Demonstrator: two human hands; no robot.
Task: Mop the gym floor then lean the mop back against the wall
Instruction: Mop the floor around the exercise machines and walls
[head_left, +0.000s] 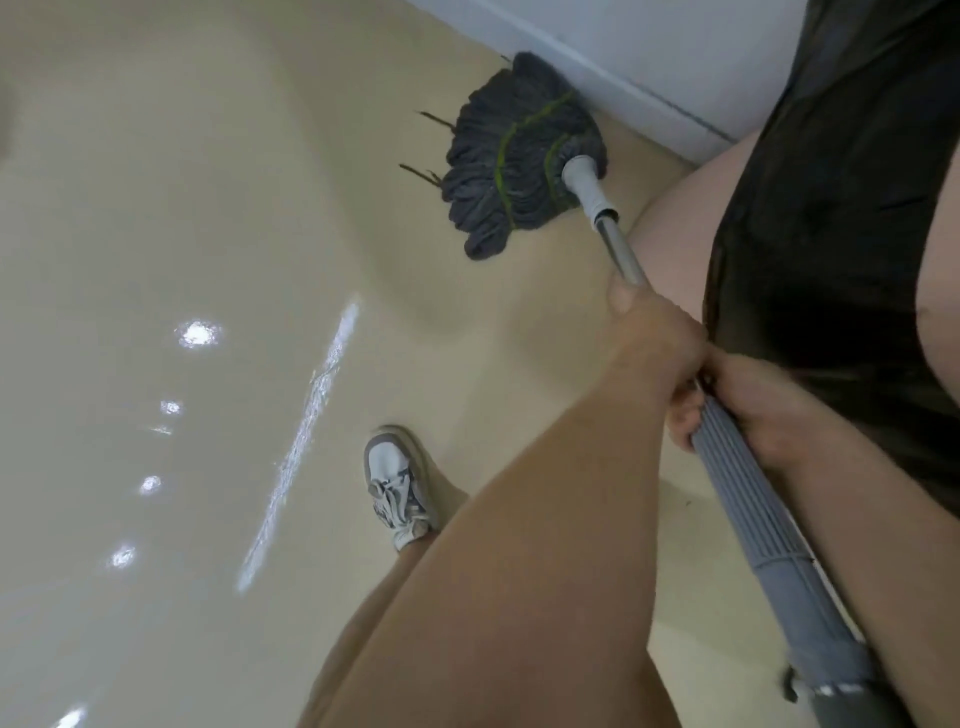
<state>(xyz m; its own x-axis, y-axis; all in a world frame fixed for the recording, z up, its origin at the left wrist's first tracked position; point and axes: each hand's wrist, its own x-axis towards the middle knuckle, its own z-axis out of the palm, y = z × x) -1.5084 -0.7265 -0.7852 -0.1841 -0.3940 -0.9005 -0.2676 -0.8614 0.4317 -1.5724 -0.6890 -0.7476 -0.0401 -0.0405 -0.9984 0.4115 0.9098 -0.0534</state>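
Mopping step in hand, lean-back not yet done. Mop head (524, 156) flat on floor (156, 208), far strands touching or just beside baseboard of wall (649, 47); cannot tell which. Left hand (654, 338) clenched round metal shaft (621, 249); right hand (748, 410) clenched on ribbed grey grip (748, 488) just behind it. Next move, by judgement: draw head back and sweep left, away from wall. Open glossy floor wide to left; shoe (397, 483) planted near sweep path, leg (680, 234) close beside shaft, wall edge hemming right side.
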